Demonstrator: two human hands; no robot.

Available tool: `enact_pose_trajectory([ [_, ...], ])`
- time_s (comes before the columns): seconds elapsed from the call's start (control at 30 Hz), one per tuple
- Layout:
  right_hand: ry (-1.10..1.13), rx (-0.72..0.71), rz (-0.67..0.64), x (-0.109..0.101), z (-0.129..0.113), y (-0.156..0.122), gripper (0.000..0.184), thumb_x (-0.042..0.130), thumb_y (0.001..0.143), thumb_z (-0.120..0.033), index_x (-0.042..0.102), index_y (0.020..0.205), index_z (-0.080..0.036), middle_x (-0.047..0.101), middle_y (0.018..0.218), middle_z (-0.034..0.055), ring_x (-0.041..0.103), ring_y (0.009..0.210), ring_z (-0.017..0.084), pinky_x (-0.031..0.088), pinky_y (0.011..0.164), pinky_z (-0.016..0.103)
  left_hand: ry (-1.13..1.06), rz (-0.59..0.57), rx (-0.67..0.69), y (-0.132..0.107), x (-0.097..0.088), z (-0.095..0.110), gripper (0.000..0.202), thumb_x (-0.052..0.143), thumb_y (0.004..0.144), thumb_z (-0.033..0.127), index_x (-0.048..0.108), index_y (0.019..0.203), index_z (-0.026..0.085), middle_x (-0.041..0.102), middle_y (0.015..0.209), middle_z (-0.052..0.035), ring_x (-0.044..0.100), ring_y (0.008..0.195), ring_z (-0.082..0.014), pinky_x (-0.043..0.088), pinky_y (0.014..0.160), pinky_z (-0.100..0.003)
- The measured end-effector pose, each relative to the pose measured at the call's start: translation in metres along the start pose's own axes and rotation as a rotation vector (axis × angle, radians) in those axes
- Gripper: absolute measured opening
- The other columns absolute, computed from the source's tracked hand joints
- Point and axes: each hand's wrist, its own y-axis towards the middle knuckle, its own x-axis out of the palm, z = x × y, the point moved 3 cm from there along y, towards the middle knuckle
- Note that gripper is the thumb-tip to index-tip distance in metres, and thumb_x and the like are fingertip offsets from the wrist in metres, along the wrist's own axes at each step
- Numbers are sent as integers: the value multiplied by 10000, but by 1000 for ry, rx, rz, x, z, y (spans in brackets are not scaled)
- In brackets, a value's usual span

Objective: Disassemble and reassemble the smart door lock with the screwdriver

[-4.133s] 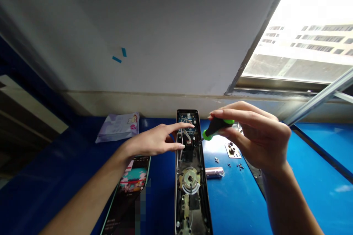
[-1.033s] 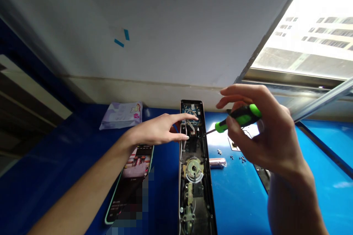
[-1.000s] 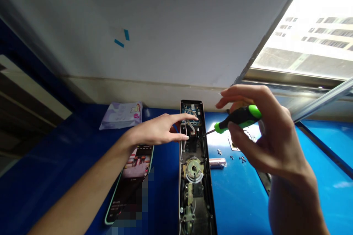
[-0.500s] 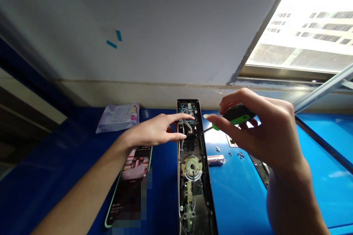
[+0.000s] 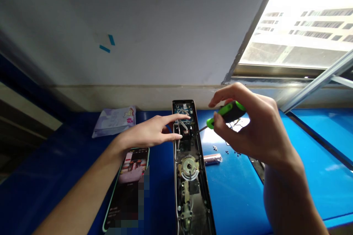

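Note:
A long, narrow black housing (image 5: pixel 202 191) lies open on the blue table, showing a circuit board (image 5: pixel 180 109), wires and a round metal part (image 5: pixel 189 166). My left hand (image 5: pixel 150 130) reaches over its left edge, thumb and index finger stretched apart above the wiring; the other fingers are mostly hidden. In my right hand (image 5: pixel 256 128) is a screwdriver (image 5: pixel 227 114) with a green and black handle. It is tilted, and its tip meets the right inner edge of the housing near the wires. The exact point of contact is too small to make out.
Several small screws (image 5: pixel 215 148) lie right of the housing, near a wrapped cylindrical item (image 5: pixel 213 159). At left are a phone (image 5: pixel 124 194) with its screen lit and a purple packet (image 5: pixel 114 121). A wall stands behind, and a metal bar (image 5: pixel 317 80) slants at right.
The screwdriver handle has turned in my right hand, showing more green, and my fingers have shifted around it. My left hand keeps its place on the housing. The whole view has shifted slightly.

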Motion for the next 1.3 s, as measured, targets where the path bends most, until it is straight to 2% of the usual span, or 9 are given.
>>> enact_pose_trajectory([
  [0.07,-4,0,-33,1,0,0,214,680,832,-126,631,1034,-180,699,870,-2,600,677,104,501,619,260,5,4,3,0,0,1,692,627,979,537,440,1612,328,750,1316,-57,730,1026,-248,546,924,-340],
  [0.23,-51,-6,37,-1,1,0,106,700,898,-158,607,879,-204,642,733,-44,534,593,79,431,541,236,-17,15,42,-1,-1,2,667,648,981,511,449,1601,365,740,1364,-31,726,1133,-255,545,973,-340],
  [0.4,0,-17,-25,-1,-1,-1,232,691,849,-136,637,1070,-181,708,920,8,622,700,101,506,616,238,-8,16,43,-1,0,0,657,648,985,499,454,1597,363,700,1444,-42,712,1182,-258,538,1008,-354],
  [0.6,-27,-18,21,-2,1,-2,72,689,911,-159,644,960,-189,690,813,-24,587,635,77,483,568,217,0,18,47,-1,0,4,651,642,990,475,455,1598,340,690,1462,-58,704,1208,-256,532,1025,-360],
  [0.7,1,-30,-9,-1,0,-1,249,658,858,-104,636,1098,-165,726,963,22,669,755,105,552,669,228,1,11,40,-1,-1,5,648,646,989,467,453,1597,353,667,1495,-49,683,1258,-260,514,1059,-368],
  [0.9,31,-90,-49,-2,-8,-4,299,676,852,-75,645,1133,-174,734,950,-2,682,757,94,555,682,203,41,16,28,-1,0,2,655,626,994,504,432,1607,379,684,1455,-38,694,1210,-268,526,1024,-364],
  [1.07,76,-153,-148,4,-17,-8,342,643,869,-48,649,1185,-177,727,988,15,665,784,105,553,706,233,185,155,-64,-8,-1,3,815,666,946,600,322,1657,400,657,1255,-61,706,1020,-264,560,951,-390],
  [1.2,52,-157,-156,4,-17,-8,311,650,873,-50,661,1160,-168,719,953,15,646,763,113,546,683,255,209,270,19,-11,-4,15,678,702,951,530,468,1577,415,547,1247,-49,672,1018,-239,551,969,-394],
  [1.3,42,-160,-134,1,-16,-8,285,659,869,-51,668,1136,-150,720,932,12,645,743,101,549,676,243,167,277,142,-11,-4,25,491,693,980,437,614,1458,358,569,1215,-39,666,1055,-227,538,996,-377],
])
